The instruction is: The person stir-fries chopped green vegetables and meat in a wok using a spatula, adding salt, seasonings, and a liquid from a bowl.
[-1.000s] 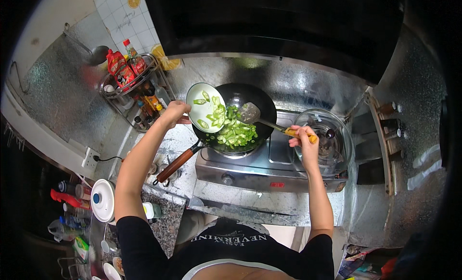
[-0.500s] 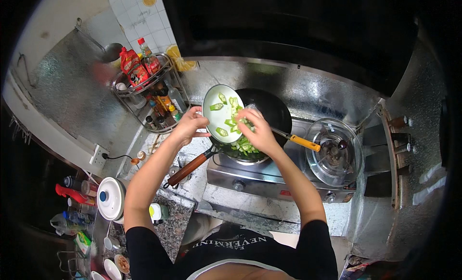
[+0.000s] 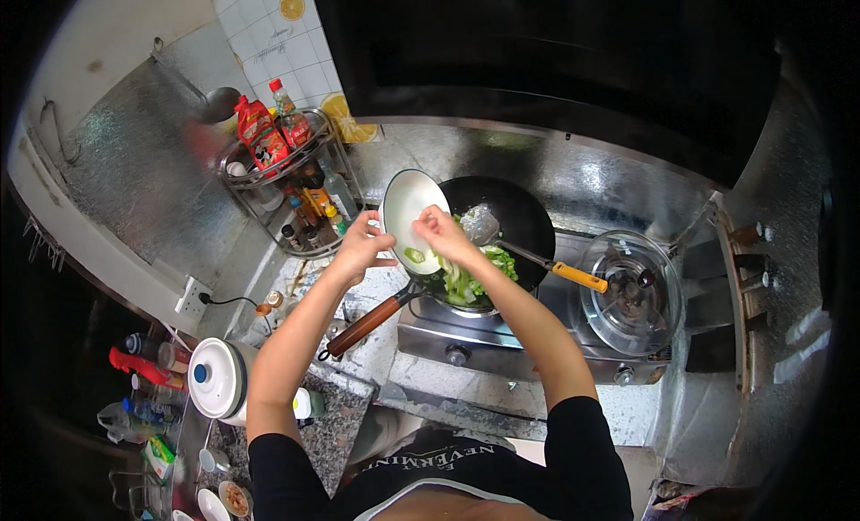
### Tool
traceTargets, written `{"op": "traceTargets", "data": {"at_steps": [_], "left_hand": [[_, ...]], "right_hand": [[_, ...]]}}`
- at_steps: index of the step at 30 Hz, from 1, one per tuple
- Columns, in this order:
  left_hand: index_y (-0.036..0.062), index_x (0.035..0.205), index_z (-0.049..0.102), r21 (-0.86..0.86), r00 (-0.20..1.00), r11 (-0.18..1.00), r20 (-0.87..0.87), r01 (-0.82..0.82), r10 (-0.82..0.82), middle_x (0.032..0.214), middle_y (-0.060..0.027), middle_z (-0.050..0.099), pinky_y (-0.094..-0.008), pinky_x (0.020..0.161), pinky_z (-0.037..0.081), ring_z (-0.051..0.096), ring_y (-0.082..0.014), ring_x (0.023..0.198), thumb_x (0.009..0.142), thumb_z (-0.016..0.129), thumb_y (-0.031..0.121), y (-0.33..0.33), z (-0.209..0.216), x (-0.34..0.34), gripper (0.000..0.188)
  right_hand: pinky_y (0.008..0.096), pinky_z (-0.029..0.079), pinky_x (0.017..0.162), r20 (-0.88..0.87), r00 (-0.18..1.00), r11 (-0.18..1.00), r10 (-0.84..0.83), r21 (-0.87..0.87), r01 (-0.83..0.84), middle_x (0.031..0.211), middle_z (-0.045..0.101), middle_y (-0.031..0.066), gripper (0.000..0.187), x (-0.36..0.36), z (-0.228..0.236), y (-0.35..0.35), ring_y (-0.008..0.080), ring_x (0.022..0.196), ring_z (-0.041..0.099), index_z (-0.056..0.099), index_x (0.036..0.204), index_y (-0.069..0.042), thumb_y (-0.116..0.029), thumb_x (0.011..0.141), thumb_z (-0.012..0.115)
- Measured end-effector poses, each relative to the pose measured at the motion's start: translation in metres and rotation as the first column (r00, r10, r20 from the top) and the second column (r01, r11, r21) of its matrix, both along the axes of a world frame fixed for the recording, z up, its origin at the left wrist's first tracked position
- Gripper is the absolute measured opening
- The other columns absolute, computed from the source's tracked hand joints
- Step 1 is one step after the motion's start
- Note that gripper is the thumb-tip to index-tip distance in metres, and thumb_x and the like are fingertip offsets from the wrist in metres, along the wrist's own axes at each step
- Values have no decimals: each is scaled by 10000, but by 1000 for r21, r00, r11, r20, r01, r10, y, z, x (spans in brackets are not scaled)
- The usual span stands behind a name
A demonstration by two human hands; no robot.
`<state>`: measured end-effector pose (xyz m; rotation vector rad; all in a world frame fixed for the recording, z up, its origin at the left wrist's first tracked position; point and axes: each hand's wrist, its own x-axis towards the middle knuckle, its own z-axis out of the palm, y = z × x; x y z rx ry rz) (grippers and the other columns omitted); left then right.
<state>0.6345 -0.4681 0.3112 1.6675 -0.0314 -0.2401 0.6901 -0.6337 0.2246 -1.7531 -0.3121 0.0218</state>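
My left hand (image 3: pixel 362 247) grips the rim of a white dish (image 3: pixel 405 207) with a dark edge, tilted over the left side of a black wok (image 3: pixel 518 212). One green pepper slice (image 3: pixel 414 255) lies low in the dish. My right hand (image 3: pixel 448 238) reaches into the dish with its fingers drawn together; what they hold, if anything, is hidden. Below it, cut green pepper (image 3: pixel 498 263) is piled in the wok. A spatula with a yellow handle (image 3: pixel 579 275) rests in the wok, its metal blade (image 3: pixel 479 223) among the food.
The wok's wooden handle (image 3: pixel 369 326) points toward me over the steel gas stove (image 3: pixel 466 333). A glass lid (image 3: pixel 632 292) covers the right burner. At left stand a bottle rack (image 3: pixel 291 167) and a white lidded pot (image 3: pixel 215 378).
The dish has tipped further, and most of its pepper slices have gone into the wok. My right hand has moved left into the dish. The whole view has shifted slightly.
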Motion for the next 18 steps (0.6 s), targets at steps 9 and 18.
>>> {"op": "traceTargets", "data": {"at_steps": [9,18], "left_hand": [[58,1039,394,-63,997,995,-3,-74,74,790,-31,446,-362,601,546,502,-125,705,664,556,4,-4,-12,22,412],[42,1186,344,-168,977,963,-30,-211,209,862,-54,447,-372,617,542,531,-170,804,687,541,23,38,-16,-18,537]], "right_hand": [[406,347,753,444,892,576,90,-754,317,866,581,103,118,-20,-2,-36,272,888,509,609,745,-120,-203,717,529],[329,431,624,315,948,944,44,-323,63,765,533,129,106,-97,27,-56,265,700,539,542,772,-18,-119,751,564]]}}
